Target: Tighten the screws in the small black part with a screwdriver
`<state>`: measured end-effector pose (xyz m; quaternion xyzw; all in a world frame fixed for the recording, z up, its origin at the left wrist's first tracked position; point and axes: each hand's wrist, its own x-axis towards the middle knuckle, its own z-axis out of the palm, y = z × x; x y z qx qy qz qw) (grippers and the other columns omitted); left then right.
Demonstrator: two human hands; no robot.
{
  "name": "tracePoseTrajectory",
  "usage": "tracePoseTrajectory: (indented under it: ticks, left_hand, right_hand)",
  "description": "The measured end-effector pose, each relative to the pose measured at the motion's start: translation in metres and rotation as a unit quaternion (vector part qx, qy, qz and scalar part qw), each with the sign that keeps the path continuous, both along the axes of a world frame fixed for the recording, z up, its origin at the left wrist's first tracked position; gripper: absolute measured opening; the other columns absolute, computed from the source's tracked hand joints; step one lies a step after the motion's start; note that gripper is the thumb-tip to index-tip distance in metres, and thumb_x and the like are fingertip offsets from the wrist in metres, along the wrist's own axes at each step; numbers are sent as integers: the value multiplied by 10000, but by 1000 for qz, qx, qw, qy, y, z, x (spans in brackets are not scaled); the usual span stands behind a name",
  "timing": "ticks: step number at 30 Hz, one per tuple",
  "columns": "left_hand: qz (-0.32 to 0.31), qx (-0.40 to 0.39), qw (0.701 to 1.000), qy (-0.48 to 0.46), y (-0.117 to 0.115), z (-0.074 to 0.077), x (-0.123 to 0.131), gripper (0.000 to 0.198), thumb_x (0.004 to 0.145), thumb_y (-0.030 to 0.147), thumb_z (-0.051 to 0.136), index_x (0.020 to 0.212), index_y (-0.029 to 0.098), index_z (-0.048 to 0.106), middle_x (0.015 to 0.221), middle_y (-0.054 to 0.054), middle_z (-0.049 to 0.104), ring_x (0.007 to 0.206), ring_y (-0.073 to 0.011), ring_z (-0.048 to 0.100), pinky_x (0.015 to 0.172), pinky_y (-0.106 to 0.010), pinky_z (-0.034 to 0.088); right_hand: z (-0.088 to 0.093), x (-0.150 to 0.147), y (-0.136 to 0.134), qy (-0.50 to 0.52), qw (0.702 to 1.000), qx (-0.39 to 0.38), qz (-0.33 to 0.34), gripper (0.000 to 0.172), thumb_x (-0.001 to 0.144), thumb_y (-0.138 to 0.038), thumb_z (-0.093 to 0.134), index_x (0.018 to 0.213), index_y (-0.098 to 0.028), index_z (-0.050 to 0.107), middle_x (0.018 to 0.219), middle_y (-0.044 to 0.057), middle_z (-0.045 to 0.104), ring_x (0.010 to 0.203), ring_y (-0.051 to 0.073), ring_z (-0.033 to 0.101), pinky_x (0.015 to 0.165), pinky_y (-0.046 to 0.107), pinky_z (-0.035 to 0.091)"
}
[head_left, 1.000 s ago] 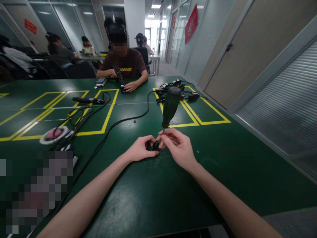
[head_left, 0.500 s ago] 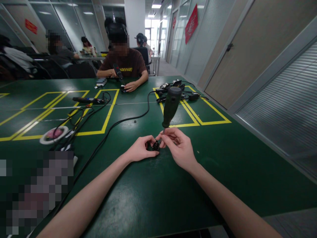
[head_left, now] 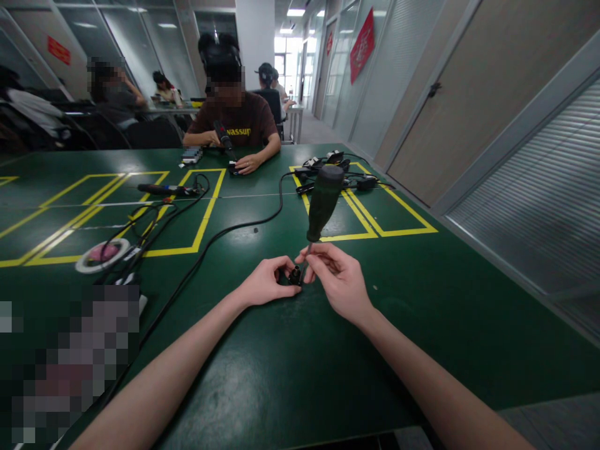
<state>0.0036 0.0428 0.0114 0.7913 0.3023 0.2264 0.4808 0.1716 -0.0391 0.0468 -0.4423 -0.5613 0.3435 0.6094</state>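
A screwdriver with a thick dark green handle (head_left: 322, 202) stands nearly upright, tilted to the right. Its thin shaft runs down into a small black part (head_left: 294, 275) on the green table (head_left: 290, 369). My right hand (head_left: 338, 282) pinches the shaft low down, just above the part. My left hand (head_left: 265, 282) is curled round the small black part and holds it against the table. The two hands' fingertips almost touch.
A black cable (head_left: 220, 234) crosses the table toward the left. A pink and white tape roll (head_left: 102, 254) lies at the left among wires. Chargers and cables (head_left: 334, 171) sit in the far yellow box. A person (head_left: 234, 119) sits opposite holding a tool.
The screwdriver handle has swayed very slightly; both hands stay in the same place on the part and shaft.
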Motion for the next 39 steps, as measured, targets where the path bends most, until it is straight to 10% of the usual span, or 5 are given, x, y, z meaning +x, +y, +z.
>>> tracePoseTrajectory:
  ticks: [39]
  left_hand:
    - [2, 0, 1000, 1, 0, 1, 0, 258, 711, 316, 778, 845, 166, 617, 777, 28, 582, 664, -118, 472, 630, -246, 376]
  right_hand:
    - [0, -2, 0, 53, 999, 1, 1, 201, 887, -378, 749, 909, -210, 641, 795, 10, 723, 573, 115, 667, 594, 270, 591]
